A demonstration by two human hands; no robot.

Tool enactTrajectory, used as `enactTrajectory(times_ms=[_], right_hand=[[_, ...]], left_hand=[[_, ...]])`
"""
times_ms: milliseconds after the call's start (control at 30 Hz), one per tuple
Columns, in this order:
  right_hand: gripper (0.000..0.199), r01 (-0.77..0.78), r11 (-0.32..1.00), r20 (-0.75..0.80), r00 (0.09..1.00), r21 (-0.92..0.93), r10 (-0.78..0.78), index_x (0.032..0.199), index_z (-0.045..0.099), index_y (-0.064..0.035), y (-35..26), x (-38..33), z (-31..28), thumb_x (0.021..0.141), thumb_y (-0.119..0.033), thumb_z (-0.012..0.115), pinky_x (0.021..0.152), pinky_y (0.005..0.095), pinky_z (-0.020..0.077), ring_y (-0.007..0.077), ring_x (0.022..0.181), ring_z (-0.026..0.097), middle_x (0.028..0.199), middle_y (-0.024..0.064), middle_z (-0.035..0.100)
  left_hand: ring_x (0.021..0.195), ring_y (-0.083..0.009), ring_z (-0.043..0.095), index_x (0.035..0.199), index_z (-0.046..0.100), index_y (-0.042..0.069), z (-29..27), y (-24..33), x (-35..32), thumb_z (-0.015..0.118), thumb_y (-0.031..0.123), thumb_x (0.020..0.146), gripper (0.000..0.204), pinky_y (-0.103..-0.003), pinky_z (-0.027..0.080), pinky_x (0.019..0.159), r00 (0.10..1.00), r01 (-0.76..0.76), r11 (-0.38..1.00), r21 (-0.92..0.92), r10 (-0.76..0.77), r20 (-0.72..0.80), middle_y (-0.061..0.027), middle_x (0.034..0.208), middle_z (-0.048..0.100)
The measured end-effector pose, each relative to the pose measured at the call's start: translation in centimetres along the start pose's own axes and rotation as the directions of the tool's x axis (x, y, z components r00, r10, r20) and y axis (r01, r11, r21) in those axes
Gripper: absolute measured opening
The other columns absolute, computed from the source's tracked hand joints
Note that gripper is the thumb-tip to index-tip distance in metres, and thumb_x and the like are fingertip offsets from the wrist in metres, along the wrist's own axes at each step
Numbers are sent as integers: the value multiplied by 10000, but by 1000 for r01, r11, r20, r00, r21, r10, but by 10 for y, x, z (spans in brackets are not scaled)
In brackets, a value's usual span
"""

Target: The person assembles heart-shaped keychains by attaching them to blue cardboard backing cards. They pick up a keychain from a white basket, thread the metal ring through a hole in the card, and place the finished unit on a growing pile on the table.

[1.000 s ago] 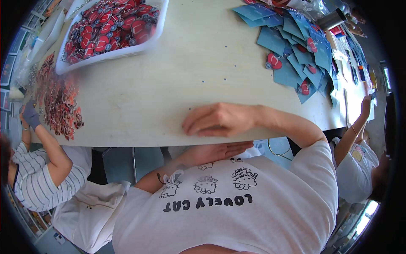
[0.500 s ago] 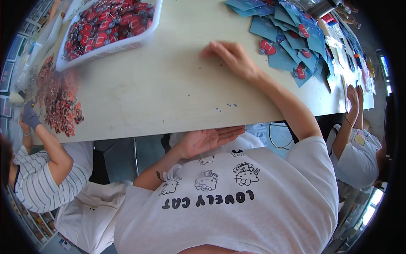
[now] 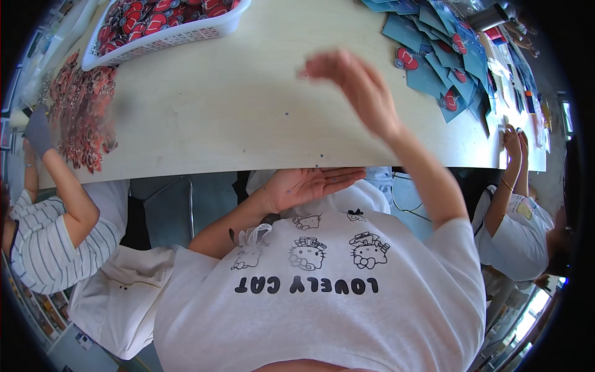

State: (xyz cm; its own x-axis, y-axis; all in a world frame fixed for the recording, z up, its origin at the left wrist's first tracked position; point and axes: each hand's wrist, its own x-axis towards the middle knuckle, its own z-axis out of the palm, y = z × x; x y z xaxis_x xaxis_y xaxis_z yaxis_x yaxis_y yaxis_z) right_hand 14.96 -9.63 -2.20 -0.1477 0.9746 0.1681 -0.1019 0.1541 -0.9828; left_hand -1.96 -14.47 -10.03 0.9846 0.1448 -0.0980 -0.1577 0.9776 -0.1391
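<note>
Just under the table's near edge, my left hand (image 3: 316, 186) lies palm up with its fingers stretched out. A tiny blue speck shows on its palm. Tiny dark-blue bits (image 3: 321, 155) lie on the tabletop close above that hand, and another single bit (image 3: 287, 114) sits farther in. My right hand (image 3: 359, 90) is over the table, right of the middle, bent at the wrist with its fingers pointing left. Motion blurs its fingers, and no object can be made out in them.
A white plastic basket (image 3: 173, 38) of red charms stands at the far left, with a heap of reddish chained charms (image 3: 83, 111) before it. Blue-green cards (image 3: 427, 77) with red charms pile up at the far right. People work at both sides.
My right hand has risen off the tabletop and blurs. Fewer blue bits show near the table's edge. My left hand stays palm up; the whole view has shifted slightly.
</note>
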Motion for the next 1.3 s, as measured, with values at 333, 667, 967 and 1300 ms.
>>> enactTrajectory(times_ms=[333, 667, 967, 1300], right_hand=[[417, 21, 954, 483, 865, -300, 133, 1011, 643, -16, 6, 3, 44, 1030, -342, 384, 888, 327, 479, 164, 925, 637, 907, 87, 682], [338, -195, 809, 135, 980, 555, 143, 1046, 540, -16, 3, -34, 17, 1018, -308, 373, 969, 347, 414, 222, 993, 575, 954, 94, 601], [160, -143, 989, 127, 982, 23, 139, 1028, 597, 5, -35, -35, -73, 972, -134, 544, 833, 312, 497, 152, 907, 621, 937, 59, 630], [174, -103, 982, 247, 959, -157, 140, 1051, 613, 17, -3, -40, -111, 967, -121, 547, 835, 284, 483, 119, 925, 605, 960, 43, 644]], left_hand=[[1344, -337, 368, 1401, 272, -111, -9, 2, -13, 370, 324, 1028, 581, -421, 335, 1135, 997, -33, 997, 76, 38, -64, -285, 1435, 330], [1291, -356, 436, 1316, 350, -176, -10, -2, -16, 433, 270, 1012, 547, -408, 401, 1095, 994, -59, 998, -13, 58, -92, -297, 1347, 437], [588, -153, 500, 697, 572, 53, -21, 9, -137, 451, 341, 1001, 436, -241, 440, 514, 867, -176, 984, -16, 148, -475, -67, 654, 541], [630, -179, 597, 774, 635, 19, 186, 130, -24, 509, 264, 989, 350, -306, 587, 599, 820, -525, 834, 169, 549, -163, -73, 683, 602]])
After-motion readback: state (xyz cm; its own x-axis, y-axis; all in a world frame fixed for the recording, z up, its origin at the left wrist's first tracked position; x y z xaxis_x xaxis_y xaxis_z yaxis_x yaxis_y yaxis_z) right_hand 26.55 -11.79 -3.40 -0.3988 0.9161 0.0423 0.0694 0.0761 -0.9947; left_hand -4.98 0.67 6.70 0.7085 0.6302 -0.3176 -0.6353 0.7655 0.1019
